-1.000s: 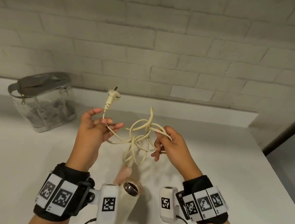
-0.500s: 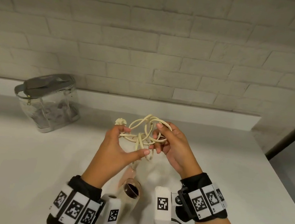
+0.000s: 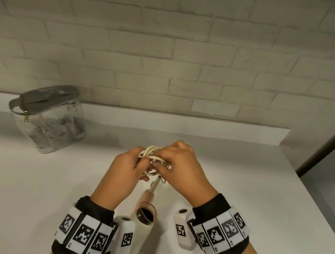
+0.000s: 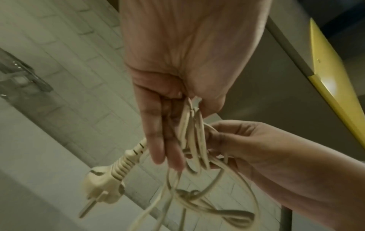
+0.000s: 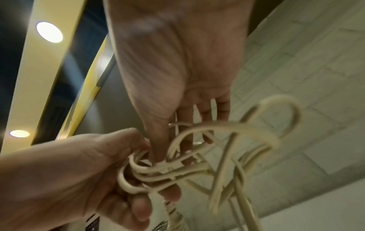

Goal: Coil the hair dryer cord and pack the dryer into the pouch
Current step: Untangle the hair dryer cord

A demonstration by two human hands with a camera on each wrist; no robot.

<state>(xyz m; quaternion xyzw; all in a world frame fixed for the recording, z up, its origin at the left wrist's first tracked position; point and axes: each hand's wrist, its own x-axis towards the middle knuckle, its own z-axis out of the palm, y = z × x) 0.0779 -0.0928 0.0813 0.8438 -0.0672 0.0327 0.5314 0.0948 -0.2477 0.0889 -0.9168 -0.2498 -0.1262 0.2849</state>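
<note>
A cream hair dryer [image 3: 144,214] lies on the white counter [image 3: 28,183] between my wrists, its barrel opening facing up. Its cream cord [image 3: 151,154] is bunched in loops above the handle. My left hand [image 3: 134,163] grips one side of the bundle [image 4: 189,140]. My right hand [image 3: 171,159] pinches the other side [image 5: 158,168] with thumb and fingers. The plug [image 4: 106,186] hangs below my left fingers. The clear pouch [image 3: 49,118] with a grey zip top stands at the back left, upright.
A white brick wall [image 3: 171,53] with a low ledge [image 3: 183,124] runs behind the counter. The counter's right edge [image 3: 319,219] slants down toward the lower right, with a dark post [image 3: 329,144] beyond it.
My hands have come together, squeezing the wide loose loops into a tight bundle. The plug, earlier held up by my left hand, now hangs below it.
</note>
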